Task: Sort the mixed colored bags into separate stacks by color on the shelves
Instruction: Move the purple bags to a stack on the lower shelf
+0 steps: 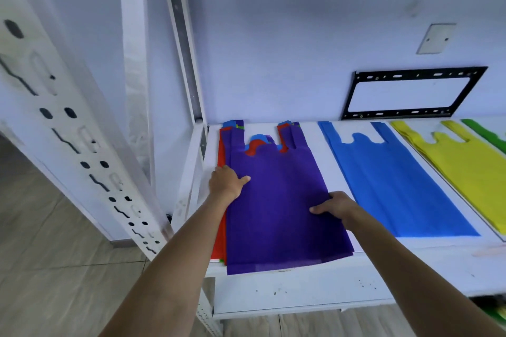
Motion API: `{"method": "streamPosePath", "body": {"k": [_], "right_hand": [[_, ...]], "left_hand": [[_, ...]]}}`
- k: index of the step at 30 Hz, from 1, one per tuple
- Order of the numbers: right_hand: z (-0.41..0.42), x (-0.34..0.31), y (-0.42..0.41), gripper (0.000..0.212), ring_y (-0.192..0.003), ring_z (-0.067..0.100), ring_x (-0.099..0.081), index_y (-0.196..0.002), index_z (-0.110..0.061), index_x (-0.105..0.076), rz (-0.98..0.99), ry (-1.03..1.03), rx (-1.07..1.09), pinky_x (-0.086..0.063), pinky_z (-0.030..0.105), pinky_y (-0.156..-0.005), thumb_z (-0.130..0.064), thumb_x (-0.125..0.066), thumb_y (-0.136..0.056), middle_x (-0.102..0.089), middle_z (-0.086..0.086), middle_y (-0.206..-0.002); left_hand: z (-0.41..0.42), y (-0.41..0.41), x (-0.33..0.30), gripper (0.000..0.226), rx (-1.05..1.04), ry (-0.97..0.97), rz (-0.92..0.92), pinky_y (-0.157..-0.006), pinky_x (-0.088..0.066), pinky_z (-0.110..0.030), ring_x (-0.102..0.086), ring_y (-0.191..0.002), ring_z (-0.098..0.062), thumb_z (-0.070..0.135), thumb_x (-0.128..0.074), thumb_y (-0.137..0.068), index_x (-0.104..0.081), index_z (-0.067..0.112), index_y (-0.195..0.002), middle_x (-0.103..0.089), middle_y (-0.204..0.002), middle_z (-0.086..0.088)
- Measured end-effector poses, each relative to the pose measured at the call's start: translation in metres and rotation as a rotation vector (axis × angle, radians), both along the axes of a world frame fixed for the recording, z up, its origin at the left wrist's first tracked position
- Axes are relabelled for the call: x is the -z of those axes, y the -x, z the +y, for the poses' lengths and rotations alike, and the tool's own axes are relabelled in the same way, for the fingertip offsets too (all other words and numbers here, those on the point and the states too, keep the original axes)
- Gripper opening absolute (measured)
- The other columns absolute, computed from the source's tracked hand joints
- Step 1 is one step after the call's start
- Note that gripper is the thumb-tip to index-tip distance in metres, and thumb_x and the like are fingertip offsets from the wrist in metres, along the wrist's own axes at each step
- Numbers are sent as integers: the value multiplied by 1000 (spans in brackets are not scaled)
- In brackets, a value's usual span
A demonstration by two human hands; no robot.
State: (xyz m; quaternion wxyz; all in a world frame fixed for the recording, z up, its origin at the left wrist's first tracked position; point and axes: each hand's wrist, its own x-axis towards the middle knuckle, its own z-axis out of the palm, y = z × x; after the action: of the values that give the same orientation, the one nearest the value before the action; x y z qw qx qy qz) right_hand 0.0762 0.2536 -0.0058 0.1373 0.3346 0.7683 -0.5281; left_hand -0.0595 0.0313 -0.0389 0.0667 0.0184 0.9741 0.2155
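A purple bag (276, 200) lies on top of a mixed stack on the white shelf (301, 279), with red (219, 243) and blue edges showing under it. My left hand (226, 182) grips the purple bag's left edge, thumb on top and fingers tucked under. My right hand (335, 206) pinches its right edge the same way. To the right lie a blue bag stack (397, 186), a yellow bag stack (465, 167) and the corner of a green bag (490, 133).
A perforated white shelf upright (82, 139) slants across the left. A black metal bracket frame (410, 93) leans on the wall behind the shelf. Below the shelf is a tiled floor (54, 268).
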Motion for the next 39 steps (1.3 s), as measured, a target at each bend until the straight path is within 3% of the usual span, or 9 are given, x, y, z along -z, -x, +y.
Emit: {"method": "streamPosePath", "body": {"k": [13,16,19,21,25,29,33,36,39], "right_hand": [[-9,3,-7,39,-108,35,-60,-119,1,-59,60,-17,51,-50,47,-97,-10,-66,-83,-63,18,-118],[-8,0,-8,37,-109,33,-59,-120,0,-58,61,-1,54,-50,44,-95,-11,-64,-85,-62,16,-119],[-7,-1,-16,38,-102,31,-60,-117,-1,-60,54,46,100,-49,40,-88,-11,-69,-81,-64,14,-114],[-4,1,-25,42,-99,30,-60,-114,-2,-62,48,67,121,-50,39,-87,-13,-75,-76,-65,11,-108],[-1,7,-52,49,-102,32,-63,-115,-3,-63,51,135,102,-52,42,-91,-15,-81,-72,-67,12,-113],[5,11,-94,42,-92,29,-66,-113,-2,-63,118,205,54,-54,40,-83,-18,-78,-77,-68,11,-109],[17,20,-161,43,-97,33,-69,-112,-2,-67,163,268,22,-55,46,-90,-22,-79,-75,-71,14,-109],[26,28,-212,42,-96,33,-69,-112,-1,-67,194,304,15,-56,45,-88,-23,-77,-77,-72,15,-107],[32,36,-259,39,-95,32,-70,-110,-1,-68,208,331,22,-58,41,-82,-24,-76,-79,-72,14,-105]], "left_hand": [[21,-6,10,33,-18,-68,166,-94,-50,-39,-56,-112,-32,25,-63,-89,-56,7,-117,-56,-123,-16],[22,-8,7,43,-130,-338,70,-89,-50,-39,-59,-111,-34,23,-64,-89,-48,5,-124,-58,-125,-17],[19,-9,-2,89,-386,-785,-218,-94,-50,-41,-57,-117,-35,22,-75,-80,-19,-4,-144,-53,-131,-16],[12,-11,-5,97,-428,-885,-351,-94,-52,-45,-59,-114,-33,22,-81,-74,-20,-5,-144,-54,-129,-12],[-2,-30,6,71,-471,-925,-421,-83,-56,-50,-66,-103,-37,14,-85,-65,-53,-5,-125,-63,-122,-20],[-7,-81,6,54,-536,-1040,-405,-81,-56,-50,-68,-98,-36,3,-82,-66,-61,-6,-114,-67,-115,-21],[0,-156,0,11,-570,-1081,-320,-80,-51,-43,-60,-66,-26,-1,-71,-79,-61,0,-78,-63,-101,-16],[5,-203,4,24,-598,-1090,-278,-84,-53,-47,-62,-84,-26,-1,-73,-77,-64,-7,-99,-65,-110,-19],[9,-250,5,10,-623,-1116,-340,-83,-52,-44,-60,-89,-27,0,-72,-79,-62,3,-82,-64,-106,-16]]}}
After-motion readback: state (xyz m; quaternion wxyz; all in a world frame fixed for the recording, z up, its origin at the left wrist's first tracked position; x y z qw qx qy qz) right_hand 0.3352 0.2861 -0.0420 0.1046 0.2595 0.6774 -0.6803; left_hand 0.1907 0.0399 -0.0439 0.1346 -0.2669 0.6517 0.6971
